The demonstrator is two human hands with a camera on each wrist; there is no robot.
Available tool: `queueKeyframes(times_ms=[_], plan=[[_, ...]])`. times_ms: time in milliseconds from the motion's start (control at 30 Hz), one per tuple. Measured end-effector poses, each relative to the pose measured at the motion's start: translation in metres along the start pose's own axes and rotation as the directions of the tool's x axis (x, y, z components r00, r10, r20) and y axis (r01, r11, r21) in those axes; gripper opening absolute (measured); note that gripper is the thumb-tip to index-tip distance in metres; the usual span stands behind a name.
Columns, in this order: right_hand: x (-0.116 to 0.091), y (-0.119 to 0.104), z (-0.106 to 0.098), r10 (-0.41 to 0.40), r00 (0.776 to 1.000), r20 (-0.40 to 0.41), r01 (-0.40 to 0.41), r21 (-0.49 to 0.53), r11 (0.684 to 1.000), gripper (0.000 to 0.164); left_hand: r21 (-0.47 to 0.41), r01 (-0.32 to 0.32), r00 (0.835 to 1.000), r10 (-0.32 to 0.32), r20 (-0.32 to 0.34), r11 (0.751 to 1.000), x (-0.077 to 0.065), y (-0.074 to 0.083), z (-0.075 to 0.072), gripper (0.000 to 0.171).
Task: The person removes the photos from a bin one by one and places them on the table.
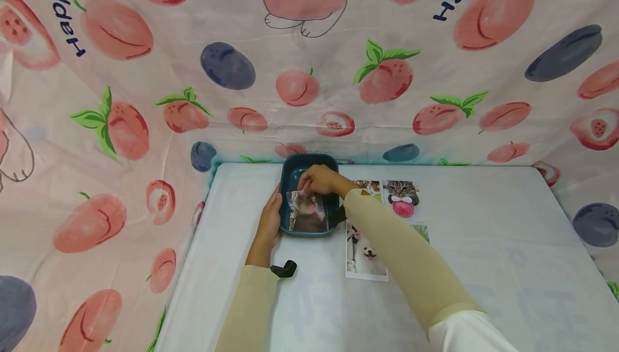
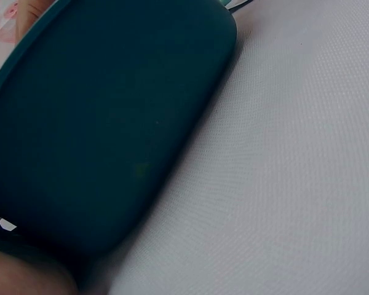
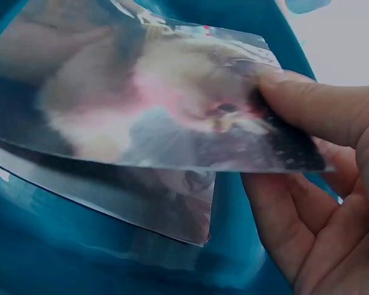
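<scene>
A dark teal plastic bin stands at the table's back edge. My left hand rests against its left outer side, fingers stretched along the wall; the left wrist view mostly shows the bin's outside. Reaching in from the right, my right hand pinches the edge of a glossy animal photo card between thumb and fingers. Beneath that card, another photo card lies in the bin. The held card's animal is blurred, with pale fur and pink patches.
Right of the bin, several photo cards lie on the white table: a cat card, a white dog card and others partly covered by my right sleeve. A fruit-print cloth hangs behind the table.
</scene>
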State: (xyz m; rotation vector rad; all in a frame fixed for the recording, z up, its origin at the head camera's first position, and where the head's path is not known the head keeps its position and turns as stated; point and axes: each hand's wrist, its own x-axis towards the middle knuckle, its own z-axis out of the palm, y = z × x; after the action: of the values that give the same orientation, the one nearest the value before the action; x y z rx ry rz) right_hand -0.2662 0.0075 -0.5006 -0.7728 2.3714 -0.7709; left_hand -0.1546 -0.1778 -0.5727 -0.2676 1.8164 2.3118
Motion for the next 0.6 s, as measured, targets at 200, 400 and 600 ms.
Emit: queueKeyframes(times_ms=[200, 400, 600], plan=[[-0.008, 0.003, -0.001, 0.045, 0.999, 0.005, -0.045, 0.08, 0.996, 0.018, 0.0, -0.01, 1.0, 0.01, 0.001, 1.0, 0.001, 0.0, 0.0, 0.05], [-0.015, 0.005, -0.002, 0.052, 0.997, 0.05, -0.06, 0.185, 0.981, 0.03, 0.015, -0.006, 1.0, 0.006, 0.005, 1.0, 0.0, 0.0, -0.001, 0.05], [-0.024, 0.001, -0.004, 0.041, 0.999, -0.006, -0.038, 0.246, 0.969, 0.029, 0.012, 0.005, 1.0, -0.005, 0.007, 1.0, 0.0, 0.001, 0.0, 0.05]])
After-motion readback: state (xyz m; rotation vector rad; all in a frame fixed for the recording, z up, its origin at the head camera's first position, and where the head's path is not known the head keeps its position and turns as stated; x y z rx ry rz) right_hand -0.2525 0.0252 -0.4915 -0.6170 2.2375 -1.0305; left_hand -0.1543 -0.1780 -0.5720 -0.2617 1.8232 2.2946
